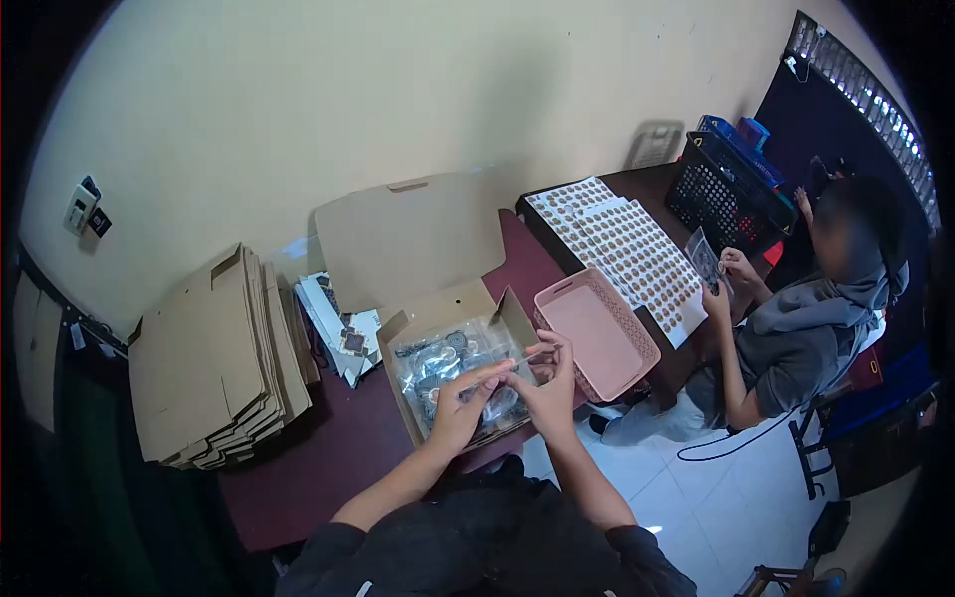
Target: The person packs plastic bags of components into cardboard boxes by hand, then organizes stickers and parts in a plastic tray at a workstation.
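An open cardboard box (408, 244) stands in front of me with its lid raised toward the wall. Inside lie several clear plastic packets (430, 364) with dark parts in them. Both of my hands are above the box, close together. My left hand (461, 406) pinches with its thumb and fingers at what looks like a thin clear plastic packet (527, 358), seen almost edge-on. On its other side, my right hand (549, 388) grips it too, fingers bent. Fine details between the fingertips are too small to make out.
Flattened cardboard boxes (199, 348) are stacked at the left, beside papers (343, 333). A pink basket (597, 338) sits right of the box. Sticker sheets (627, 249) and a black crate (726, 194) lie beyond. A seated co-worker (806, 328) holds a packet at the right.
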Action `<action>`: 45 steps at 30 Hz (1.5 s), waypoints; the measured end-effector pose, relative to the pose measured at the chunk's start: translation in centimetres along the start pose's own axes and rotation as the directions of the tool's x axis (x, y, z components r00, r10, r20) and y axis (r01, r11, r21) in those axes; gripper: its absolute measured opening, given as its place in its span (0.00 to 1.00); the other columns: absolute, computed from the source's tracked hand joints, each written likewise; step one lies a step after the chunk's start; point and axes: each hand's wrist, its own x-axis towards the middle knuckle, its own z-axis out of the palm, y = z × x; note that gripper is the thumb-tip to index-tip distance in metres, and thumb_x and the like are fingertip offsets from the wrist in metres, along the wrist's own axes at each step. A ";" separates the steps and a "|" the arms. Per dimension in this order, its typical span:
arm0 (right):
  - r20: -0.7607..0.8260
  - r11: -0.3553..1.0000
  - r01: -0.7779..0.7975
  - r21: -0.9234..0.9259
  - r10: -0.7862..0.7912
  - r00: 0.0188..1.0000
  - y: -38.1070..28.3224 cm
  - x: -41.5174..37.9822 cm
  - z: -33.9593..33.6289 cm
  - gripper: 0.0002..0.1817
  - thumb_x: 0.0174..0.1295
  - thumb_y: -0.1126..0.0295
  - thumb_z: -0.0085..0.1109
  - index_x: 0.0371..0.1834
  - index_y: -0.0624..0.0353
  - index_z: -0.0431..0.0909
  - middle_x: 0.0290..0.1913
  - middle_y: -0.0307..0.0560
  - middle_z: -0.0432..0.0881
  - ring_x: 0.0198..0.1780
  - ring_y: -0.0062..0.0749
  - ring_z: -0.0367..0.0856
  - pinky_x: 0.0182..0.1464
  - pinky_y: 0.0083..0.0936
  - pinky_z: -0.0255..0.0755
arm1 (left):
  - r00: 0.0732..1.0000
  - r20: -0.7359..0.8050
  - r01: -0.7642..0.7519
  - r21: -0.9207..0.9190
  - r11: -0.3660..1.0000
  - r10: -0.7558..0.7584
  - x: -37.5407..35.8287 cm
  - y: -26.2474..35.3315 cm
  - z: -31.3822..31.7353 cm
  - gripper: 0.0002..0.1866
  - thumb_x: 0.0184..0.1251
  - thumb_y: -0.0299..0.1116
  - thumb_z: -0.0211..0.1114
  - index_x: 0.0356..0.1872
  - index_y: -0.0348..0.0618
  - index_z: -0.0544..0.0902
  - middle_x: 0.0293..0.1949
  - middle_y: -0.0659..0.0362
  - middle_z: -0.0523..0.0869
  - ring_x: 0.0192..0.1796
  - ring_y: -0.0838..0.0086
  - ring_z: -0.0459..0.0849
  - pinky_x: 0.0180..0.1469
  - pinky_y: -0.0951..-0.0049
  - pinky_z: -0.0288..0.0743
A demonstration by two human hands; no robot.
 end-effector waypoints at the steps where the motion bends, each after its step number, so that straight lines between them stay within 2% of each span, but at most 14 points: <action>1: -0.002 1.000 -0.006 0.000 0.006 1.000 0.4 0.0 -0.3 0.28 0.40 0.72 0.71 0.46 0.61 0.69 0.40 0.43 0.75 0.44 0.25 0.70 0.46 0.24 0.65 | 0.999 0.030 -0.024 0.070 0.997 0.022 0.0 0.0 -0.3 0.14 0.66 0.33 0.56 0.46 0.36 0.81 0.48 0.54 0.81 0.54 0.70 0.76 0.59 0.71 0.65; 4: 0.113 0.990 -0.123 -0.071 0.130 0.985 1.2 0.5 -1.6 0.05 0.48 0.72 0.66 0.25 0.61 0.83 0.27 0.41 0.80 0.38 0.25 0.72 0.44 0.24 0.64 | 0.996 0.082 -0.042 0.192 0.981 0.026 0.3 0.1 -1.6 0.14 0.66 0.36 0.57 0.46 0.39 0.82 0.47 0.54 0.81 0.54 0.68 0.76 0.59 0.71 0.65; 10: 0.215 0.978 -0.206 -0.019 0.205 0.955 2.2 0.2 -4.2 0.07 0.52 0.71 0.63 0.32 0.63 0.84 0.31 0.42 0.80 0.38 0.25 0.72 0.42 0.22 0.63 | 0.890 0.348 0.210 0.260 0.942 -0.295 -0.1 0.3 -2.9 0.23 0.72 0.47 0.44 0.58 0.43 0.73 0.54 0.54 0.77 0.58 0.69 0.72 0.63 0.70 0.59; 14: 0.306 0.963 -0.271 -0.006 0.260 0.916 3.8 -0.1 -6.4 0.10 0.61 0.68 0.56 0.33 0.65 0.82 0.33 0.39 0.77 0.35 0.20 0.68 0.39 0.19 0.60 | 0.769 0.542 0.284 0.187 0.940 -0.340 0.0 0.7 -3.7 0.28 0.73 0.49 0.37 0.63 0.38 0.65 0.63 0.55 0.68 0.64 0.70 0.63 0.67 0.74 0.49; 19: 0.210 0.887 -0.401 0.230 0.357 0.910 1.6 0.3 -7.0 0.16 0.66 0.62 0.51 0.32 0.66 0.80 0.28 0.37 0.77 0.29 0.16 0.72 0.35 0.16 0.65 | 0.704 0.640 0.397 0.006 0.918 -0.308 0.6 -1.4 -4.7 0.28 0.73 0.49 0.36 0.63 0.38 0.65 0.60 0.54 0.71 0.62 0.68 0.65 0.64 0.69 0.55; 23: 0.132 0.914 -0.329 0.236 0.305 0.943 3.4 -0.1 -7.3 0.17 0.66 0.61 0.50 0.32 0.65 0.79 0.30 0.42 0.80 0.28 0.18 0.74 0.35 0.17 0.69 | 0.806 0.531 0.238 0.115 0.964 -0.262 0.4 -4.3 -2.2 0.29 0.65 0.47 0.55 0.62 0.40 0.66 0.56 0.52 0.73 0.61 0.67 0.67 0.61 0.65 0.61; 26: 0.098 0.876 -0.310 0.369 0.295 0.951 4.4 -0.4 -6.5 0.16 0.66 0.61 0.50 0.33 0.65 0.78 0.28 0.40 0.78 0.28 0.19 0.73 0.34 0.18 0.69 | 0.959 0.245 0.081 0.238 0.968 -0.140 -0.4 -6.0 0.1 0.33 0.46 0.38 0.74 0.54 0.39 0.70 0.48 0.54 0.78 0.51 0.69 0.76 0.57 0.67 0.66; 31: 0.159 0.819 -0.386 0.425 0.352 0.922 5.8 -1.0 -6.4 0.16 0.67 0.62 0.49 0.38 0.66 0.77 0.29 0.39 0.75 0.32 0.21 0.74 0.38 0.20 0.71 | 0.962 0.255 0.020 0.293 0.956 -0.098 -0.3 -7.2 0.4 0.28 0.48 0.30 0.73 0.50 0.39 0.69 0.43 0.57 0.79 0.47 0.75 0.77 0.52 0.73 0.69; 33: 0.124 0.808 -0.389 0.442 0.375 0.919 5.4 -1.3 -5.8 0.17 0.64 0.64 0.53 0.50 0.65 0.71 0.33 0.39 0.75 0.34 0.22 0.75 0.40 0.22 0.73 | 0.966 0.217 0.079 0.257 0.963 -0.137 -0.4 -8.3 0.2 0.25 0.51 0.32 0.72 0.48 0.38 0.71 0.44 0.55 0.79 0.49 0.74 0.77 0.54 0.74 0.68; 36: 0.202 0.954 -0.292 0.072 0.273 0.941 5.3 -1.8 -5.3 0.35 0.55 0.73 0.61 0.65 0.60 0.54 0.41 0.40 0.74 0.39 0.20 0.74 0.36 0.17 0.72 | 0.977 0.115 0.176 0.045 0.983 -0.181 -0.3 -9.9 0.2 0.22 0.53 0.30 0.70 0.48 0.36 0.72 0.45 0.56 0.79 0.49 0.75 0.77 0.53 0.74 0.69; 37: 0.238 0.948 -0.291 0.129 0.255 0.937 6.8 -2.2 -5.0 0.37 0.50 0.78 0.65 0.63 0.60 0.57 0.45 0.46 0.74 0.48 0.26 0.73 0.49 0.20 0.68 | 0.964 0.039 0.266 -0.052 0.962 -0.265 -0.2 -10.5 0.2 0.21 0.54 0.29 0.70 0.48 0.36 0.73 0.45 0.56 0.79 0.49 0.75 0.77 0.52 0.75 0.69; 40: 0.166 0.954 -0.263 0.143 0.238 0.957 10.0 -2.9 -4.4 0.32 0.52 0.76 0.64 0.61 0.61 0.61 0.41 0.44 0.76 0.46 0.26 0.74 0.48 0.21 0.69 | 0.916 -0.016 0.400 0.003 0.916 -0.400 -0.5 -11.7 -0.2 0.19 0.56 0.31 0.68 0.47 0.35 0.75 0.43 0.57 0.80 0.46 0.75 0.78 0.48 0.74 0.72; 42: 0.167 0.881 -0.473 -0.020 0.469 0.867 11.5 -2.4 -5.0 0.22 0.59 0.71 0.58 0.57 0.61 0.67 0.30 0.33 0.74 0.27 0.12 0.70 0.24 0.10 0.62 | 0.898 -0.047 0.425 -0.161 0.891 -0.437 -0.9 -14.6 -0.5 0.16 0.60 0.34 0.65 0.45 0.34 0.76 0.39 0.57 0.81 0.41 0.76 0.79 0.44 0.75 0.73; 45: 0.184 0.759 -0.648 0.069 0.629 0.756 13.6 -1.5 -5.5 0.17 0.63 0.67 0.53 0.53 0.61 0.71 0.24 0.30 0.72 0.22 0.10 0.66 0.22 0.11 0.59 | 0.745 0.061 0.655 -0.255 0.711 -0.665 -0.7 -15.7 -1.5 0.20 0.64 0.39 0.61 0.51 0.38 0.71 0.44 0.59 0.79 0.43 0.75 0.79 0.44 0.76 0.73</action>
